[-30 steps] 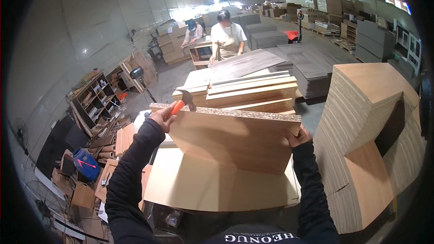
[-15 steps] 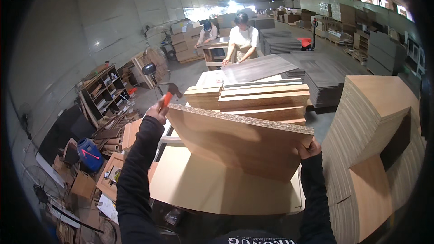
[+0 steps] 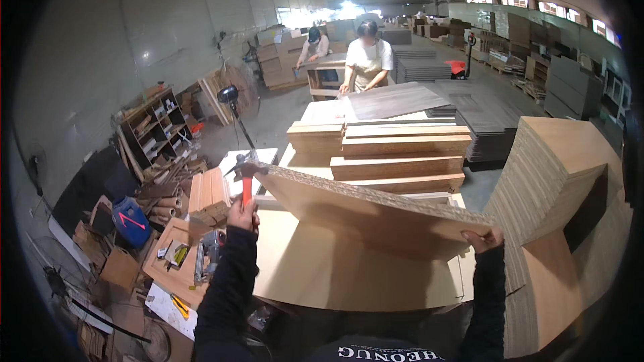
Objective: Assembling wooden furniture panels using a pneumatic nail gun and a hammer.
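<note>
My left hand (image 3: 243, 216) is closed round the orange handle of a claw hammer (image 3: 247, 191), whose dark head is beside the left end of a wood-faced particleboard panel (image 3: 376, 218). The panel stands on edge, tilted, over a pale flat board (image 3: 349, 285) in front of me. At the panel's right end, my right hand (image 3: 484, 238) grips its upper corner, thumb on the near face. The fingers behind the panel are hidden.
Cut boards (image 3: 402, 168) are stacked beyond the panel. A tall panel stack (image 3: 537, 181) stands close on the right. At left are a nail gun (image 3: 209, 255), a yellow cutter (image 3: 179, 305) and a blue barrel (image 3: 131, 221). Two people (image 3: 367, 60) work farther back.
My left hand has dropped from the panel's left corner to below it, with the hammer now upright. The panel's right end and my right hand have moved right and lower in view.
</note>
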Demonstrator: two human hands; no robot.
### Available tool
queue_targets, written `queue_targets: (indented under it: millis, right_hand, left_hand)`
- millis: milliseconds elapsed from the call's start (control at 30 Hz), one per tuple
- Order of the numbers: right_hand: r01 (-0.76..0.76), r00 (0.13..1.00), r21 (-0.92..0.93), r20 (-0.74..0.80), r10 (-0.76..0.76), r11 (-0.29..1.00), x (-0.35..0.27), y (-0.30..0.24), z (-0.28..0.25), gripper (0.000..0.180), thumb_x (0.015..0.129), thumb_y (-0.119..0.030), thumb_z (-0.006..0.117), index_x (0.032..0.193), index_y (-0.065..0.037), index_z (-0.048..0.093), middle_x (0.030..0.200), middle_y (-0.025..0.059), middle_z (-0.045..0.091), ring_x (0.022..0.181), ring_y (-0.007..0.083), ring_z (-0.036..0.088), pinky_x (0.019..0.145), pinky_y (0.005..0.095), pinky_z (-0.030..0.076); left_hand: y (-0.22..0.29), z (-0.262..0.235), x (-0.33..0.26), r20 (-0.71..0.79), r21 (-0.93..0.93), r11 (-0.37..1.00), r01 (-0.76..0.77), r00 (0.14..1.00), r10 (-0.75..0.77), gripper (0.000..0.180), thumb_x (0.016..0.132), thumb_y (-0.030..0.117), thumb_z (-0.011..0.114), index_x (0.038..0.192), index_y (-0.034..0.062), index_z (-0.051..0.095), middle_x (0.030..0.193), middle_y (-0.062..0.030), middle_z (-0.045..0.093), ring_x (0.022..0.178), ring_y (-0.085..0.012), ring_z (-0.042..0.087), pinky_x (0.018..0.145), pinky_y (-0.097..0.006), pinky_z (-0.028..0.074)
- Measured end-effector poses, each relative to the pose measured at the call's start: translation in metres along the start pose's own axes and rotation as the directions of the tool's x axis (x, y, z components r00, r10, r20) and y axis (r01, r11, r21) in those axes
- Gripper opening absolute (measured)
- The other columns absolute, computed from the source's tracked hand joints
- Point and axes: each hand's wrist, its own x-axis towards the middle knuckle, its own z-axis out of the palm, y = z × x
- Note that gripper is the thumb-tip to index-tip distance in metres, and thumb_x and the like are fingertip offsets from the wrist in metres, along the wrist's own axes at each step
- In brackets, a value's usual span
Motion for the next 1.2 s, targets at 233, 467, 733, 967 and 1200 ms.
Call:
queue_targets:
  millis: [233, 467, 733, 967, 1200]
  right_hand:
    - [0.144, 0.989, -0.443, 0.046, -0.138, 0.885, -0.082, -0.038, -0.006, 0.023, 0.071, -0.024, 0.068, 0.076, -0.004, 0.060, 0.077, 0.0109, 0.063, 0.071, 0.0191, 0.062, 0.065, 0.0301, 0.049]
    - [0.282, 0.672, -0.909, 0.416, 0.613, 0.307, -0.144, 0.012, 0.013, 0.074, 0.058, -0.005, 0.068, 0.124, -0.019, 0.037, 0.135, 0.0079, 0.026, 0.126, 0.0297, 0.023, 0.098, 0.0534, 0.023]
    - [0.391, 0.579, -0.511, 0.783, 0.226, 0.766, -0.198, 0.001, 0.220, 0.074, 0.061, -0.048, 0.067, 0.114, -0.002, 0.045, 0.115, 0.0177, 0.045, 0.107, 0.0338, 0.042, 0.089, 0.0411, 0.034]
    - [0.435, 0.679, -0.547, 0.721, 0.139, 0.715, -0.211, 0.018, 0.340, 0.061, 0.058, -0.028, 0.072, 0.112, -0.013, 0.047, 0.102, 0.0119, 0.048, 0.094, 0.0290, 0.045, 0.079, 0.0393, 0.040]
    - [0.445, 0.570, -0.398, 0.817, 0.089, 0.802, -0.198, 0.029, 0.330, 0.060, 0.057, -0.015, 0.068, 0.113, -0.010, 0.047, 0.102, 0.0144, 0.047, 0.092, 0.0310, 0.047, 0.079, 0.0362, 0.043]
  left_hand:
    - [-0.044, -0.073, -0.121, -0.268, -0.245, 0.967, 0.068, 0.954, -0.135, 0.032, 0.086, 0.022, 0.048, 0.115, 0.0080, 0.042, 0.048, 0.0023, 0.038, 0.034, -0.0054, 0.036, 0.028, -0.018, 0.030]
    - [-0.050, -0.136, -0.164, -0.399, -0.150, 0.978, 0.146, 0.896, -0.195, 0.031, 0.088, 0.019, 0.042, 0.116, 0.0065, 0.041, 0.049, 0.0013, 0.037, 0.037, -0.0043, 0.034, 0.031, -0.018, 0.030]
    - [-0.086, -0.153, -0.254, -0.280, -0.121, 0.856, 0.503, 0.810, -0.516, 0.029, 0.086, 0.014, 0.047, 0.114, 0.0084, 0.044, 0.053, 0.0025, 0.039, 0.038, -0.0032, 0.035, 0.032, -0.017, 0.031]
    - [-0.098, -0.145, -0.330, -0.129, 0.007, 0.710, 0.704, 0.705, -0.698, 0.038, 0.080, 0.012, 0.055, 0.115, 0.0025, 0.047, 0.059, 0.0006, 0.049, 0.043, -0.0046, 0.042, 0.038, -0.019, 0.035]
    - [-0.125, -0.154, -0.352, -0.033, 0.303, 0.770, 0.562, 0.813, -0.581, 0.039, 0.077, 0.017, 0.056, 0.114, 0.0067, 0.049, 0.062, -0.0068, 0.054, 0.047, -0.0127, 0.052, 0.049, -0.027, 0.044]
